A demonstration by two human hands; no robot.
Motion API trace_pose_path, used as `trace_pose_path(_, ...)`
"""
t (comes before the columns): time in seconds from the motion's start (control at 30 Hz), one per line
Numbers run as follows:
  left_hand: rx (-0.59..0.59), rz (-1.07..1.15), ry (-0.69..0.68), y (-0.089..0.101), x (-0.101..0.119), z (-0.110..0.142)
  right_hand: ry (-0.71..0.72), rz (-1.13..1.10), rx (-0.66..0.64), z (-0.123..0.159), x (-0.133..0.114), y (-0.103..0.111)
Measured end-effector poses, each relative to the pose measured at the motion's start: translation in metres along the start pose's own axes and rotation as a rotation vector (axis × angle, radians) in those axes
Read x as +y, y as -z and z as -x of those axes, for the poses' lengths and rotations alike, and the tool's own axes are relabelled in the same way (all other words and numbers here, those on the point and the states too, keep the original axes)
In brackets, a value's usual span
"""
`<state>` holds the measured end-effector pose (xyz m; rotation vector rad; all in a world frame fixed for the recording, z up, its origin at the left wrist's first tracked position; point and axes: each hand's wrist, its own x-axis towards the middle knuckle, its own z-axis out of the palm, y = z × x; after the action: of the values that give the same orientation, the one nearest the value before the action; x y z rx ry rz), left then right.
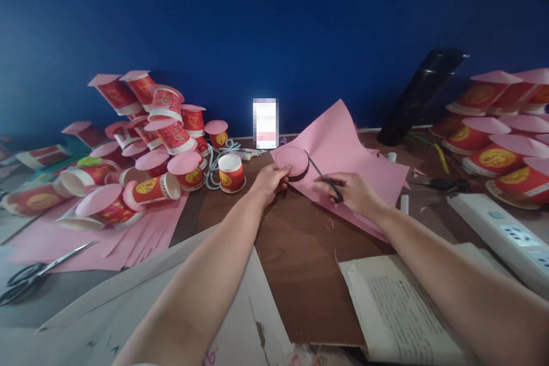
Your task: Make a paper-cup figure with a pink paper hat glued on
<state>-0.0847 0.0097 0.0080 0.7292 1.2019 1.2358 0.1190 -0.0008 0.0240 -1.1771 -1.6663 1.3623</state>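
One pink paper sheet point(347, 151), corner raised toward the table point(295, 246)'s back edge, one outlined circle point(290, 160). Left hand point(273, 182) pinches it; right hand point(349, 190) fingers grip one scissors point(333, 188).

- Craft workspace, home or workshop unclear
- Brown worktop point(300, 274) before a blue wall point(274, 28)
- Pink paper point(290, 158) in the left hand point(272, 181), scissors point(315, 166) in the right hand point(345, 190)
- Paper cups point(193, 122) on either side of them; power strip point(476, 207) right

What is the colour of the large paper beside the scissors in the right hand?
The paper is pink; the head view shows it best.
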Motion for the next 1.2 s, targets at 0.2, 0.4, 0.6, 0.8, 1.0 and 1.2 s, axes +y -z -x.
trace_pose_path(0.2,-0.002,0.034,0.012,0.000,0.000,0.000,-0.002,-0.002,-0.007,-0.001,0.002,0.000)
trace_pose_path(0.4,-0.014,0.134,0.050,-0.006,0.000,0.003,0.011,-0.012,-0.021,0.000,0.008,-0.002)
trace_pose_path(0.6,0.052,0.231,0.063,-0.021,-0.003,0.011,0.057,-0.008,-0.045,0.002,0.010,-0.003)
trace_pose_path(0.8,0.133,-0.035,-0.117,-0.019,-0.007,0.007,-0.005,-0.034,-0.066,0.002,0.007,-0.002)
trace_pose_path(1.0,0.072,-0.203,-0.205,-0.017,-0.007,0.010,-0.018,-0.022,-0.029,0.002,0.002,0.001)
trace_pose_path(1.2,0.033,-0.210,-0.217,-0.017,-0.008,0.010,-0.034,-0.059,0.002,0.006,-0.008,-0.002)
